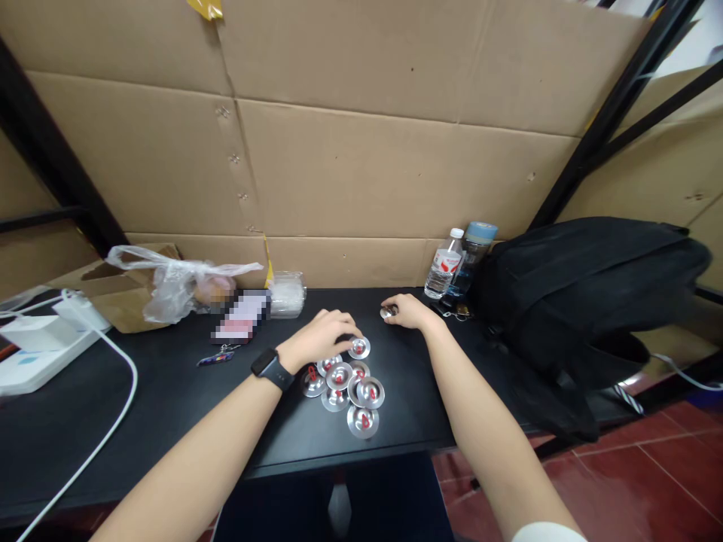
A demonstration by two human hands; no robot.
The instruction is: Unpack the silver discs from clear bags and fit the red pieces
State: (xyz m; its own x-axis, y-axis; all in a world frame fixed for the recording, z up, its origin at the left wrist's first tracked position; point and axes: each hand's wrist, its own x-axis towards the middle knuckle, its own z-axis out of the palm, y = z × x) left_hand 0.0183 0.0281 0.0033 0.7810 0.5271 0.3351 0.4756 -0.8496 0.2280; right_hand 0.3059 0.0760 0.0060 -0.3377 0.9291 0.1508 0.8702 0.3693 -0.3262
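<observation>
On the black table, a loose group of round shiny metal discs (363, 421) lies in front of me, some overlapping. Each has a sunken or domed middle, and red marks show on them. My left hand (324, 336), with a dark watch on its wrist, has its thumb and fingertips at the edge of one metal disc (360, 348) at the far side of the group. Farther back and to the right, my right hand (405, 311) pinches another small metal disc (387, 312), low over the table or resting on it; its fingers partly cover it.
A water bottle (443, 265), a blue-lidded bottle (473, 256) and a black backpack (587, 301) stand on the right. Leftward are a clear plastic roll (287, 294), a blurred-out phone-like item (242, 316), a plastic bag (175, 282) and a white power strip (50, 342) with a cable. Cardboard (350, 173) backs the table.
</observation>
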